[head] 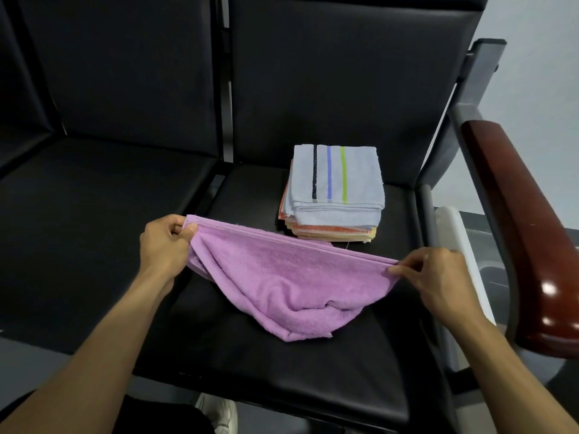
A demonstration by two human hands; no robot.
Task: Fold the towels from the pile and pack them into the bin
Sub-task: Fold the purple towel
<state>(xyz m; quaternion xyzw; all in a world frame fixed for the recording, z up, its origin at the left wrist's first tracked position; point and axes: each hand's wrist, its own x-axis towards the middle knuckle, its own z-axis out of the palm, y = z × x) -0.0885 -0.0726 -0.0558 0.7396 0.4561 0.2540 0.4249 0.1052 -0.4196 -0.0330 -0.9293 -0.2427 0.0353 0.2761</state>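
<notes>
Soft, even indoor light leaves the black seat cushions [282, 355] dim and nearly shadowless, while bright glare spots shine on the glossy wooden armrest [529, 239], straight edges bow outward toward the wide-angle frame's borders, and overall detail looks slightly soft.

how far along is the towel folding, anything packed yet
Done: a stack of folded towels sits at the back of the black seat, a striped pale blue one on top. In hand: the left hand and right hand each pinch a top corner of the purple towel, which sags onto the seat, not yet folded flat. Left: finishing it and packing; nothing looks packed, and no bin is clearly identifiable.
</notes>
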